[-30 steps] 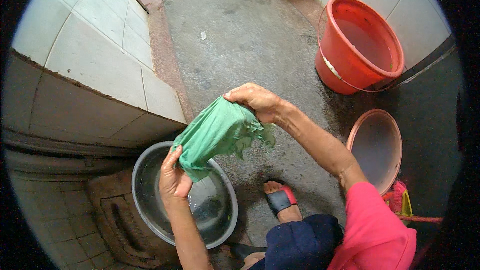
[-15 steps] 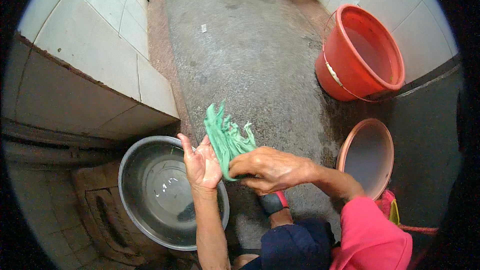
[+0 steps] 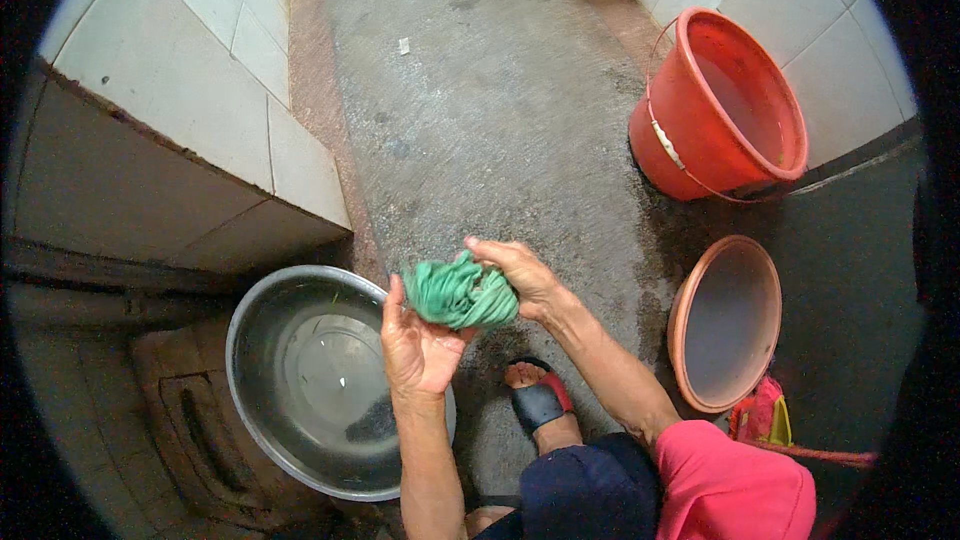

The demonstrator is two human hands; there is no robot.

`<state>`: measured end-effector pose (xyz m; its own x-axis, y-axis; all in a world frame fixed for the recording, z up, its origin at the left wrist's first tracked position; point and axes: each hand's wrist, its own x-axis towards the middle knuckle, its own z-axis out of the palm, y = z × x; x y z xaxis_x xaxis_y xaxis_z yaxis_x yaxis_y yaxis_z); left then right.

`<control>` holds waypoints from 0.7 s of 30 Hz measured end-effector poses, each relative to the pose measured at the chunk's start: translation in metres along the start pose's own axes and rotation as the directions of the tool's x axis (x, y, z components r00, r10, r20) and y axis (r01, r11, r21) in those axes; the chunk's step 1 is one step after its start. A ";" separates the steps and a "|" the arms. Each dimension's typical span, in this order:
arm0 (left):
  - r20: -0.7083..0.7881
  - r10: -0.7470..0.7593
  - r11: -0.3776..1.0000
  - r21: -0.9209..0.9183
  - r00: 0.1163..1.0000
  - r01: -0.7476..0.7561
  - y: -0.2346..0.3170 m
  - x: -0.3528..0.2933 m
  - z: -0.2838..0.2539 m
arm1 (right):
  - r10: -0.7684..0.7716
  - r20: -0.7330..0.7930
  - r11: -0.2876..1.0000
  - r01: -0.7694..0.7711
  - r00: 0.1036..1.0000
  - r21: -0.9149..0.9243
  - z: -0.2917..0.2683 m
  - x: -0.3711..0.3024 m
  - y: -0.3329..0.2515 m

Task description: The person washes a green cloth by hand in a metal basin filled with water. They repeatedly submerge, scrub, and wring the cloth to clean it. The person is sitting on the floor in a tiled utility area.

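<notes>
A green cloth [image 3: 460, 292], gathered into a crumpled, folded bundle, is held between my two hands in front of me. My left hand [image 3: 420, 350] lies palm up with its thumb raised along the bundle's left side; its fingers go under the cloth and are mostly hidden. My right hand [image 3: 525, 278] grips the bundle from the right, thumb near the top, with its other fingers behind the cloth. Just left of my left wrist, a grey metal basin [image 3: 262, 360] holds shallow water with a few small green bits at its far side.
An orange-red bucket [image 3: 690, 125] of cloudy liquid stands far right. Nearer is a peach-coloured basin [image 3: 680, 325], also with cloudy liquid. A pink and yellow item [image 3: 765, 410] lies beside it. A tiled wall corner [image 3: 310, 165] juts out at left. My sandalled foot [image 3: 540, 400] rests below my hands.
The cloth has gone from hanging loose and spread to a compact bundle. My right hand has moved from the cloth's lower end up to its right side; the left now supports it from below.
</notes>
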<state>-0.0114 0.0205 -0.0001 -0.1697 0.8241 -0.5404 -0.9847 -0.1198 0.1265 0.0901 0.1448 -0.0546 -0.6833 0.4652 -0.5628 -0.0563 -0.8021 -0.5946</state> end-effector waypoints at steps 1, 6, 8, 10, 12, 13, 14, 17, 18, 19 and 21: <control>-0.093 0.087 0.992 0.098 0.992 -0.078 -0.002 0.003 -0.010 | -0.130 0.028 0.984 0.133 0.991 -0.116 0.000 0.008 0.000; -0.121 0.202 0.969 0.166 0.972 -0.180 0.055 0.000 -0.051 | -0.364 0.406 0.412 0.536 0.838 -0.737 0.122 -0.033 0.021; 0.152 0.070 0.995 0.059 0.986 -0.080 0.105 -0.010 -0.055 | -0.495 0.721 -0.109 0.789 0.485 -0.605 0.179 -0.062 0.070; 0.139 0.143 0.971 0.171 0.980 -0.166 0.143 -0.049 -0.026 | -0.483 0.851 -0.126 0.946 0.205 -0.299 0.217 -0.051 0.109; -0.081 0.260 0.930 0.291 0.962 -0.226 0.206 -0.110 -0.059 | -0.375 0.919 -0.018 0.990 0.123 -0.140 0.274 -0.053 0.129; -0.077 0.278 0.932 0.261 0.957 -0.250 0.231 -0.143 -0.085 | -0.437 0.899 -0.024 0.999 0.031 -0.046 0.300 -0.057 0.150; -0.093 0.411 0.886 0.274 0.907 -0.373 0.238 -0.175 -0.088 | -0.492 0.865 -0.001 0.994 -0.092 0.105 0.320 -0.055 0.188; -0.054 0.564 0.824 0.115 0.824 -0.556 0.245 -0.275 -0.141 | -0.240 0.956 0.202 0.955 -0.168 0.219 0.355 -0.097 0.302; -0.115 0.623 0.782 0.098 0.774 -0.616 0.235 -0.259 -0.138 | -0.181 0.982 0.231 0.973 0.051 -0.008 0.364 -0.066 0.327; -0.172 0.671 0.740 0.085 0.722 -0.667 0.224 -0.237 -0.129 | -0.137 0.952 0.237 0.942 0.272 -0.236 0.388 -0.020 0.346; -0.391 0.738 0.616 0.059 0.549 -0.786 0.203 -0.230 -0.157 | -0.064 0.883 0.159 0.879 0.464 -0.450 0.394 0.005 0.369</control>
<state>-0.1780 -0.2806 0.0194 -0.8358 0.1475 -0.5289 -0.4706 -0.6887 0.5515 -0.2210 -0.2960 -0.0506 -0.9567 -0.0635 0.2842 -0.2816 0.4502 -0.8474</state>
